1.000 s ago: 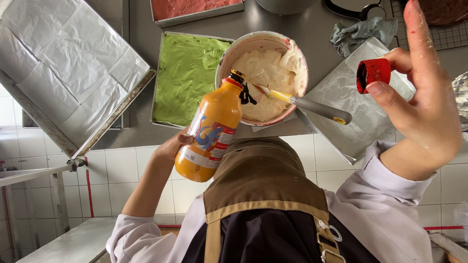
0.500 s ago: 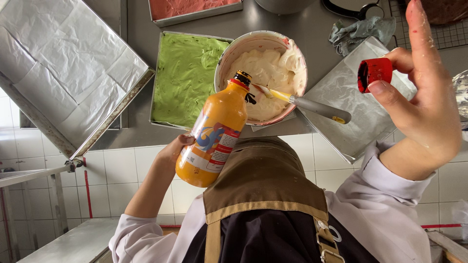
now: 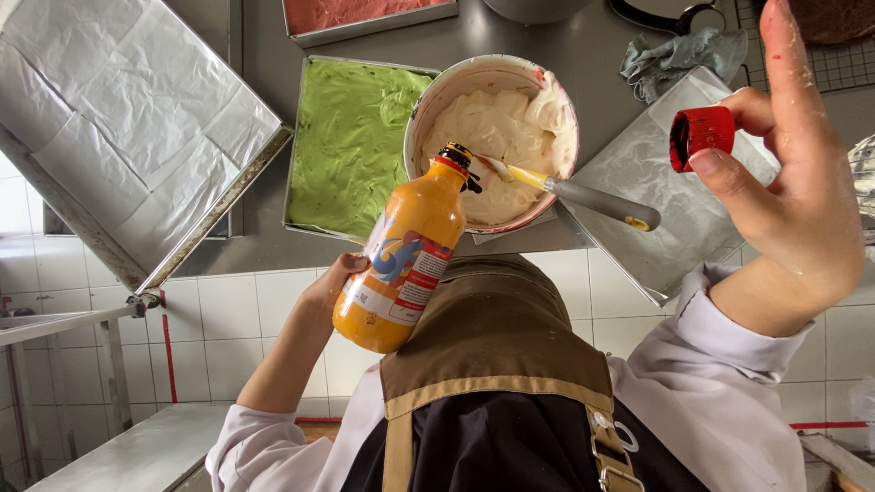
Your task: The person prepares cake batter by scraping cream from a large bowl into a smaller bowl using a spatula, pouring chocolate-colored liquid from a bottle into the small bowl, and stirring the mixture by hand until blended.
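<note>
My left hand [image 3: 333,278] grips an orange plastic bottle [image 3: 401,264] with a coloured label. The bottle is uncapped and tilted, its neck at the near rim of a pale bowl [image 3: 421,109] of cream-coloured batter. A spatula [image 3: 583,196] with a yellow blade and grey handle rests in the bowl, its handle sticking out to the right. My right hand [image 3: 784,210] is raised at the right and pinches the bottle's red cap [image 3: 700,137] between thumb and fingers, with the index finger pointing up.
A tray of green batter [image 3: 351,137] lies left of the bowl, and a tray of pink batter [image 3: 365,14] lies beyond it. A large foil-lined tray [image 3: 118,137] sits far left, another lined tray [image 3: 665,210] right, with a crumpled cloth [image 3: 670,59] behind it. My brown apron [image 3: 492,364] fills the foreground.
The bottle has dipped slightly lower in my left hand. My right hand with the cap has stayed where it was.
</note>
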